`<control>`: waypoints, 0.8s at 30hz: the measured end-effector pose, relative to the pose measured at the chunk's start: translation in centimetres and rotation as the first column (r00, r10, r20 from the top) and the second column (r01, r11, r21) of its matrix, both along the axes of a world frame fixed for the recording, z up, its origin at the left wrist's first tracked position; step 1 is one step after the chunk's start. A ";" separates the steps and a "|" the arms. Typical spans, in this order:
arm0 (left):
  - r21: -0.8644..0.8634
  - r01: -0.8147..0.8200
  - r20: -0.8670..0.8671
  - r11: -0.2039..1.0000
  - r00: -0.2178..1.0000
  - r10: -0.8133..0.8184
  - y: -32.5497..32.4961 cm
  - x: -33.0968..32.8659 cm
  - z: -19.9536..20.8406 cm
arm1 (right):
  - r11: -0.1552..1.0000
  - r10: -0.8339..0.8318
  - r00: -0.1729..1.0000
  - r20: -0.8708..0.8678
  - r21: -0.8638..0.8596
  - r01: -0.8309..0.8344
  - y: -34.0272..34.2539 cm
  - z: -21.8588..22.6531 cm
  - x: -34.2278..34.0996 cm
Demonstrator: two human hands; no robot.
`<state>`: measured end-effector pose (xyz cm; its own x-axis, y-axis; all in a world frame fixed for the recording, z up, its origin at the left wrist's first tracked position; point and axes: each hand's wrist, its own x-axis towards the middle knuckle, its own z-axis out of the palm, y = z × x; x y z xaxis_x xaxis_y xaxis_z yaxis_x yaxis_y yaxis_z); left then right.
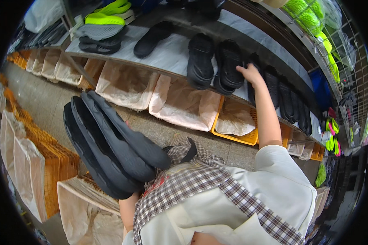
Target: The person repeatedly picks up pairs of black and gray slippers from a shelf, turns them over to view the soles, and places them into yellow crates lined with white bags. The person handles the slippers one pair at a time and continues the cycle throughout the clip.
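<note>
Several dark grey-black shoe soles (110, 143) stand on edge side by side in my left hand (128, 123), at the left in front of my body. The soles hide most of that hand; only a bit of finger shows past their right side. My right arm stretches forward to the shelf. There my right hand (252, 75) is at the right edge of a stacked pair of black soles (230, 63), thumb against the upper one and the other fingers partly hidden. Just left of this stack lies another black sole stack (200, 61).
More black soles (288, 98) line the shelf (167, 53) to the right. A single black sole (153, 38) and neon yellow soles (104, 18) lie further left. Cloth-lined baskets (184, 102) stand beneath; stacked orange crates (55, 163) rise at the left. A wire rack (343, 53) is at the right.
</note>
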<state>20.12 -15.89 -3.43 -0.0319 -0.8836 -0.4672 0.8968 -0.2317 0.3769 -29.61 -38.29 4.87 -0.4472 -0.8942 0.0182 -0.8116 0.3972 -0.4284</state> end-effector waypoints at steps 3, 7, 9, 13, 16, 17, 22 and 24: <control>0.031 -0.004 0.025 1.000 1.000 0.003 0.6 0.5 -0.8 | 0.979 -0.190 0.772 0.607 0.175 0.104 0.6 -1.0 0.1; 0.082 -0.029 0.061 0.996 0.998 0.024 2.2 1.1 -1.6 | 0.906 -0.067 0.547 0.835 -0.178 0.383 2.0 0.6 1.4; 0.105 -0.050 0.071 0.993 0.997 0.043 2.8 1.4 -1.9 | 0.915 0.165 0.560 0.812 -0.338 0.221 4.3 2.1 2.2; 0.131 -0.086 0.080 0.988 0.994 0.076 3.7 1.4 -2.2 | 0.856 0.397 0.587 0.706 -0.516 0.041 8.3 4.9 6.5; 0.129 -0.098 0.074 0.987 0.993 0.089 4.3 1.5 -2.4 | 0.828 0.518 0.466 0.717 -0.558 -0.060 9.4 6.2 10.4; 0.123 -0.105 0.070 0.987 0.993 0.097 4.6 1.5 -2.4 | 0.827 0.528 0.463 0.712 -0.554 -0.090 9.5 6.5 11.6; 0.121 -0.156 0.072 0.980 0.986 0.149 6.4 2.2 -2.4 | 0.876 0.482 0.281 0.830 -0.454 -0.164 9.6 7.1 16.4; 0.125 -0.178 0.071 0.976 0.983 0.170 7.3 2.6 -2.5 | 0.916 0.380 0.112 0.918 -0.357 -0.183 9.4 7.0 18.2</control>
